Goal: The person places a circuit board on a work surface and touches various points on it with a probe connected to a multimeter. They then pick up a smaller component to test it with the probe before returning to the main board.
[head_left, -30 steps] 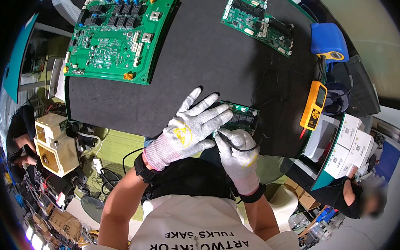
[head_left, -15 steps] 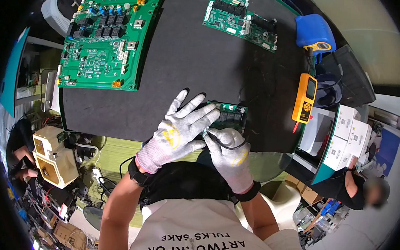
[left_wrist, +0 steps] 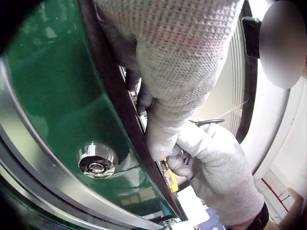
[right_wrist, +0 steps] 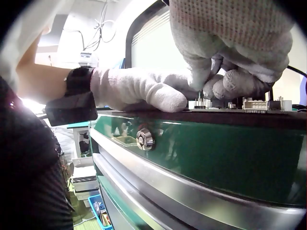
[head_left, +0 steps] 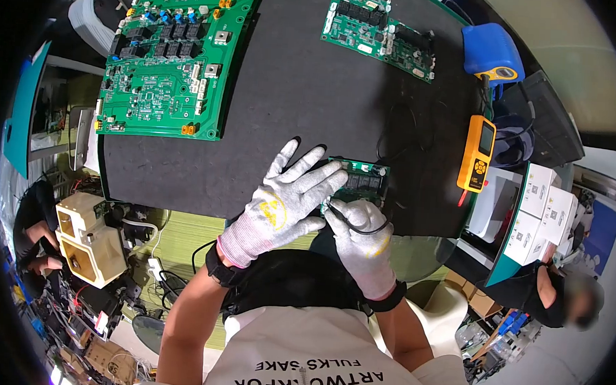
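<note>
A small green circuit board (head_left: 366, 183) with dark block components lies near the front edge of the black mat. My gloved left hand (head_left: 287, 195) rests at the board's left side, fingers spread and straight, fingertips at its edge. At the board's front left corner my gloved right hand (head_left: 363, 236) pinches the end of a black cable (head_left: 368, 232), which loops back over that hand. Low over the board, the right fingertips come together beside thin upright pins (right_wrist: 200, 98) in the right wrist view. The cable's tip is hidden between the fingers.
A large green circuit board (head_left: 164, 80) lies at the mat's left, and another green board (head_left: 379, 32) at the back. Along the right side are a yellow handheld meter (head_left: 477, 154), a blue device (head_left: 493, 54) and white boxes (head_left: 538, 213). Another person sits beyond them.
The head view shifts left, then slightly back right. Both hands keep nearly the same pose at the small board.
</note>
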Action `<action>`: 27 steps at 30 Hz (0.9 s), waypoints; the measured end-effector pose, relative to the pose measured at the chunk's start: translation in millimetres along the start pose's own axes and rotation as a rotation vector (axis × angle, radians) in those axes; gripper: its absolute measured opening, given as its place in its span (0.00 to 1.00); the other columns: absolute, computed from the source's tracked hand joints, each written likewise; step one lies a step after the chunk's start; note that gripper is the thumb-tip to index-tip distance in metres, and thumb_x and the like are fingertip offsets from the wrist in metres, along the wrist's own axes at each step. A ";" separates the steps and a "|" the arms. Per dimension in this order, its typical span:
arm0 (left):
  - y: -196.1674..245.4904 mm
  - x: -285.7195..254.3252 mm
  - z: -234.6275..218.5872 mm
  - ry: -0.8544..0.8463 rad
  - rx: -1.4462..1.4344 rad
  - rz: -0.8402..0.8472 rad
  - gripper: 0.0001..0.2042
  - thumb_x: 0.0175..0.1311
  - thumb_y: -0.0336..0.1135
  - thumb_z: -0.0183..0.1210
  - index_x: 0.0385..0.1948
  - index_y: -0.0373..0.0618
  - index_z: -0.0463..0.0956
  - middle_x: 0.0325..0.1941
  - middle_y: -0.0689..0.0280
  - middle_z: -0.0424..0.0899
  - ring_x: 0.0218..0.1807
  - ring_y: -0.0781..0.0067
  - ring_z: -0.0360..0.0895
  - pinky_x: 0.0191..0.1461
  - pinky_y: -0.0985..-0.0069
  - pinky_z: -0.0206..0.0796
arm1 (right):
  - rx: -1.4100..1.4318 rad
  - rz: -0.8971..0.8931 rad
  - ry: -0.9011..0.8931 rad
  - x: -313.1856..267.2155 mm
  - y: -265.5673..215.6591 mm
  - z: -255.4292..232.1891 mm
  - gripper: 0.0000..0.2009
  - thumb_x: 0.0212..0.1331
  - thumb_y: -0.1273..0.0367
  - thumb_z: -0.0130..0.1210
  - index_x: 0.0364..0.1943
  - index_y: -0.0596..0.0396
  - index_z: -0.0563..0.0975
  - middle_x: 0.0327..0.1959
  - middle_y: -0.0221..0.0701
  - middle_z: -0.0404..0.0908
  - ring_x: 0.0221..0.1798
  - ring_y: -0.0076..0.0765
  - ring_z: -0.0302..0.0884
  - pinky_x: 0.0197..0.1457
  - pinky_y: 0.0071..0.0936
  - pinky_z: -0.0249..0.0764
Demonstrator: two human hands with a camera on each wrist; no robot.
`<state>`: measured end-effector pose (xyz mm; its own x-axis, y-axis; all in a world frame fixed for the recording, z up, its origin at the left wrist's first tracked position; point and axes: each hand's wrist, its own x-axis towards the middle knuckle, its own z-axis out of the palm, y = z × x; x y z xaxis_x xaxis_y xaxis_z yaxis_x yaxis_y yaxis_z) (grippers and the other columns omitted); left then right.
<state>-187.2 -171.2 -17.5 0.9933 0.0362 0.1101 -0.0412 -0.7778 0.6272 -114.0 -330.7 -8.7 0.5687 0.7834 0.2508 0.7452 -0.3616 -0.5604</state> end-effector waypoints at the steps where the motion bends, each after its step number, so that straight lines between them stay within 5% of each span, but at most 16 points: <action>1: 0.2 0.0 -0.4 -0.006 -0.001 -0.005 0.39 0.35 0.45 0.67 0.59 0.51 0.65 0.62 0.66 0.68 0.67 0.58 0.59 0.71 0.50 0.40 | 0.097 0.084 0.013 0.8 -1.6 -0.2 0.06 0.47 0.75 0.62 0.30 0.55 0.77 0.26 0.30 0.76 0.26 0.34 0.75 0.28 0.28 0.72; 8: 0.1 -0.3 0.4 0.003 -0.013 -0.009 0.39 0.35 0.44 0.68 0.58 0.51 0.66 0.62 0.66 0.69 0.67 0.58 0.59 0.71 0.51 0.41 | 0.031 0.022 0.058 3.1 -0.3 0.1 0.08 0.46 0.72 0.62 0.32 0.48 0.78 0.25 0.27 0.76 0.27 0.34 0.75 0.27 0.30 0.72; 11: -0.2 -0.2 -0.6 0.001 -0.023 -0.005 0.39 0.34 0.44 0.68 0.58 0.51 0.66 0.61 0.65 0.69 0.67 0.58 0.59 0.71 0.50 0.41 | 0.109 0.077 0.031 1.4 2.2 0.9 0.06 0.47 0.76 0.61 0.30 0.56 0.77 0.26 0.31 0.76 0.27 0.35 0.75 0.29 0.28 0.72; 19: -0.2 -0.3 -1.9 -0.027 -0.025 0.005 0.40 0.38 0.41 0.67 0.61 0.50 0.63 0.63 0.64 0.66 0.68 0.59 0.57 0.72 0.52 0.36 | -0.093 -0.091 0.015 3.3 4.7 1.0 0.08 0.46 0.73 0.62 0.32 0.50 0.77 0.26 0.30 0.76 0.27 0.36 0.75 0.27 0.31 0.72; 27: -1.1 -0.8 -0.7 -0.017 -0.033 0.004 0.39 0.38 0.40 0.67 0.60 0.50 0.63 0.63 0.64 0.67 0.68 0.59 0.57 0.72 0.52 0.37 | -0.029 -0.025 -0.005 2.9 6.6 2.4 0.08 0.48 0.70 0.62 0.33 0.49 0.76 0.25 0.29 0.76 0.27 0.37 0.75 0.27 0.32 0.72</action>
<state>-188.0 -170.0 -17.7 0.9948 0.0218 0.0997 -0.0487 -0.7568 0.6518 -108.3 -329.6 -13.5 0.5484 0.7947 0.2601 0.7687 -0.3566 -0.5310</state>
